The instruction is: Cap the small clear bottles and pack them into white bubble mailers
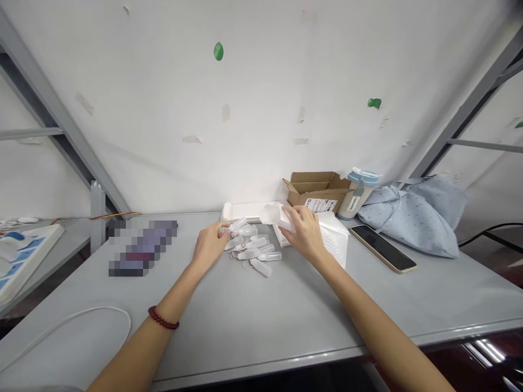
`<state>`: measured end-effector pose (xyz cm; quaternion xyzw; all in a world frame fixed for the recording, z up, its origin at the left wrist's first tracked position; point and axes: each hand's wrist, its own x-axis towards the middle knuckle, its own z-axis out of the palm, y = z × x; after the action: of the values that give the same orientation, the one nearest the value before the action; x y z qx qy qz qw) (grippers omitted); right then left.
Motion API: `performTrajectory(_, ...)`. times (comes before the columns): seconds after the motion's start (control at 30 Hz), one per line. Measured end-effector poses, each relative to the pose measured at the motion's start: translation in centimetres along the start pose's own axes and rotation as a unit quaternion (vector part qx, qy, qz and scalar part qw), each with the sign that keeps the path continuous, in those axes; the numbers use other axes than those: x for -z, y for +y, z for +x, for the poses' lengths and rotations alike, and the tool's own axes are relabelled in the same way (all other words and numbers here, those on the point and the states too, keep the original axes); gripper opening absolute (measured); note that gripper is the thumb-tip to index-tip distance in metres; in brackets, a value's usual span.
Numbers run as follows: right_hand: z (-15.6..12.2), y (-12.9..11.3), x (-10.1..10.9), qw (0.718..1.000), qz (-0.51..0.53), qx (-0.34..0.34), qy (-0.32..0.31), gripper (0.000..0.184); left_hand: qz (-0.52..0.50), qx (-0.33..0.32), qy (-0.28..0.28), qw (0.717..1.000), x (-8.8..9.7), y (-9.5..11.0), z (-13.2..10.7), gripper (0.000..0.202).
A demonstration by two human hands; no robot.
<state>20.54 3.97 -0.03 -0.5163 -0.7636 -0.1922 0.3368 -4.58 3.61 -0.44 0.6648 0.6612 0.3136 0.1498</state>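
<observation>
My left hand [210, 243] pinches a small clear plastic bottle [236, 226] at the near edge of a pile of several such bottles [255, 252] lying on the grey table [253, 316]. My right hand [304, 231] is closed on a white padded bag [278, 216], held just above a stack of white padded bags [335, 235] to the right of the pile. A dark red bead bracelet [162, 319] sits on my left wrist.
Behind the hands stands an open cardboard box [316, 191], beside it a blue-lidded cup [358, 193], a light blue cloth bag [412, 215] and a phone [383, 247]. A white tray [249, 211] lies against the wall. A white cable [81, 318] loops at left.
</observation>
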Motion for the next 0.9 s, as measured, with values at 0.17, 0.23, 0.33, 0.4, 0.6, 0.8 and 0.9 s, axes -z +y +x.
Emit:
performTrajectory(0.17, 0.0, 0.0, 0.0, 1.0, -0.003, -0.003, 0.001, 0.038, 0.021, 0.027, 0.0, 0.999, 0.3, -0.3, 0.4, 0.03)
performTrajectory(0.23, 0.0, 0.1, -0.1, 1.0, -0.002, -0.003, 0.003, 0.038, 0.025, 0.034, -0.008, 0.999, 0.3, -0.4, 0.5, 0.028)
performTrajectory(0.33, 0.1, 0.1, -0.1, 1.0, -0.003, -0.002, 0.002, 0.038, 0.025, 0.033, -0.008, 0.999, 0.1, -0.6, 0.6, 0.025)
performTrajectory(0.4, 0.1, 0.1, 0.0, 1.0, -0.003, -0.002, 0.002, 0.038, 0.025, 0.025, -0.008, 0.999, 0.0, -0.8, 0.7, 0.024)
performTrajectory(0.6, 0.1, 0.0, -0.1, 1.0, -0.007, 0.003, -0.01, 0.038, 0.033, 0.016, -0.003, 0.999, -0.2, -1.1, 0.7, 0.021)
performTrajectory(0.8, 0.0, 0.0, -0.2, 1.0, -0.007, 0.004, -0.027, 0.04, 0.037, 0.022, -0.003, 0.999, -0.3, -1.0, 0.7, 0.023)
performTrajectory(0.9, 0.0, 0.1, -0.3, 0.999, -0.006, 0.007, -0.032, 0.039, 0.025, 0.022, -0.007, 0.999, -0.3, -1.2, 0.8, 0.021)
